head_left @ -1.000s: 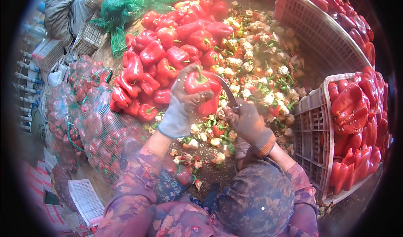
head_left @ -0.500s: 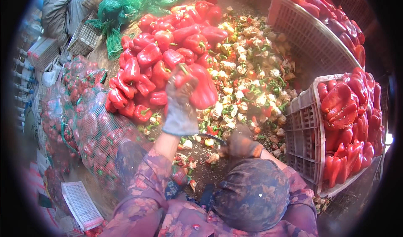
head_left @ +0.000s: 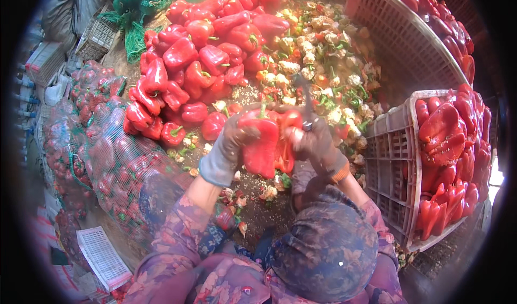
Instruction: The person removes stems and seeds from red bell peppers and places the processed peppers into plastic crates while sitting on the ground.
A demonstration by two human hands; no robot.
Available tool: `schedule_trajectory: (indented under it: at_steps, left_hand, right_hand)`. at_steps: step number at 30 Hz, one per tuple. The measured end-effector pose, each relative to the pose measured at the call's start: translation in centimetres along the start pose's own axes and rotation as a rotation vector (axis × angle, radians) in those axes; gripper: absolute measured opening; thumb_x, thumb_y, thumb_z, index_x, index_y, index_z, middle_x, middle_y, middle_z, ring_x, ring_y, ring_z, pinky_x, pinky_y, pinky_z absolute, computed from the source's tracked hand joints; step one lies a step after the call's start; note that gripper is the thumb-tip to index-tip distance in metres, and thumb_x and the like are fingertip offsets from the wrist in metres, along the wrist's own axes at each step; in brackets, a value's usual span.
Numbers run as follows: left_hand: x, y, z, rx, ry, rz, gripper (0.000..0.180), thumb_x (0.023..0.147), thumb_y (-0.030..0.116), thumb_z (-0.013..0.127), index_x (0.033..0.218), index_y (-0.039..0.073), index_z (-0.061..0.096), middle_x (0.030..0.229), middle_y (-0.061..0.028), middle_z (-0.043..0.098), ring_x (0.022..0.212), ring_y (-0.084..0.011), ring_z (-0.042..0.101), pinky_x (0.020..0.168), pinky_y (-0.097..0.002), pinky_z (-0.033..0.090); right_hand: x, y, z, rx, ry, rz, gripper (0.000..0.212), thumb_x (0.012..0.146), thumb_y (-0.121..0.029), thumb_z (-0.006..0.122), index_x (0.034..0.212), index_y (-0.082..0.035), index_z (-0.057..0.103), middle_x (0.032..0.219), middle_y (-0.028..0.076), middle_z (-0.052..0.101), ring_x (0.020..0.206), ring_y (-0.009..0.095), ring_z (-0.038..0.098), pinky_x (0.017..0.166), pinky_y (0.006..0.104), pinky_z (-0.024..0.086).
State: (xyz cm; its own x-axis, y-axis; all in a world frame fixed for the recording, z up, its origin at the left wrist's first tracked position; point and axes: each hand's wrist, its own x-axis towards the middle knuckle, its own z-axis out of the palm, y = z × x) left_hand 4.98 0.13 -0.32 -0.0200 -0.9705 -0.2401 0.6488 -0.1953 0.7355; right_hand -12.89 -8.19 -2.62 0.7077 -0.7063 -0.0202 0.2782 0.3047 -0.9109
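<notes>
My left hand (head_left: 235, 144), in a grey and brown-stained glove, is wrapped round the left side of a red bell pepper (head_left: 262, 145). The pepper is upright, its green stem at the top, and its right side looks split open. My right hand (head_left: 319, 149), gloved with an orange cuff, grips a small knife (head_left: 308, 100) whose dark, curved blade points up and away from me. Fingers of this hand also touch the pepper's right edge. Just beyond my left hand lies a heap of whole red bell peppers (head_left: 214, 59).
Cut-off cores and stems (head_left: 323, 51) cover the ground ahead. At right stands a plastic crate (head_left: 390, 164) of opened red peppers; a second crate (head_left: 414, 32) is behind it. Net sacks of peppers (head_left: 116, 169) lie left, with green netting (head_left: 141, 2) beyond the heap.
My left hand has drawn back from the heap with a pepper. My right hand has risen to meet it, and the knife blade now points up. The whole view has shifted slightly.
</notes>
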Motion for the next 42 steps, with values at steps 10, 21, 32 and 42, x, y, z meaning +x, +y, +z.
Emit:
schedule_trajectory:
  at_steps: [10,21,32,42]
  left_hand:
    - [2.5,-4.6,-3.7,1.013,0.453,0.416,0.079,0.072,0.033,0.084,0.134,0.004,0.046,0.127,-0.0129,0.056,0.112,-0.0228,0.056,0.098,-0.0331,0.046]
    - [1.5,-5.3,-2.4,0.534,0.038,0.269,0.047,0.088,0.02,0.071,0.126,0.003,0.051,0.109,-0.0081,0.063,0.101,-0.0153,0.061,0.087,-0.0293,0.051]
    - [1.8,-6.9,-3.3,0.313,0.183,0.059,0.028,0.094,0.031,0.063,0.102,0.004,0.064,0.088,0.0013,0.064,0.077,-0.0061,0.056,0.066,-0.0234,0.047]
    - [-0.2,-4.5,-3.4,1.152,0.14,0.116,0.038,0.075,0.006,0.076,0.111,0.002,0.066,0.095,-0.0028,0.069,0.08,-0.0109,0.062,0.071,-0.0251,0.05]
  right_hand:
    - [0.4,1.2,-0.4,-0.488,0.243,-0.268,0.043,0.079,-0.001,0.071,0.12,-0.004,0.06,0.092,0.003,0.067,0.079,0.009,0.063,0.068,0.0255,0.053]
    - [1.2,-4.7,0.2,-1.307,-0.311,-0.164,0.053,0.071,-0.026,0.078,0.119,-0.018,0.057,0.101,0.01,0.06,0.096,0.031,0.064,0.076,0.043,0.053]
    - [-0.2,1.3,-0.7,-0.347,0.154,-0.168,0.029,0.08,-0.019,0.076,0.105,-0.007,0.066,0.09,0.012,0.065,0.077,0.026,0.064,0.067,0.034,0.051]
    - [1.3,1.4,-2.0,-0.439,-0.087,0.218,0.052,0.074,-0.013,0.084,0.117,0.0,0.059,0.099,0.002,0.063,0.088,0.009,0.056,0.077,0.0281,0.052]
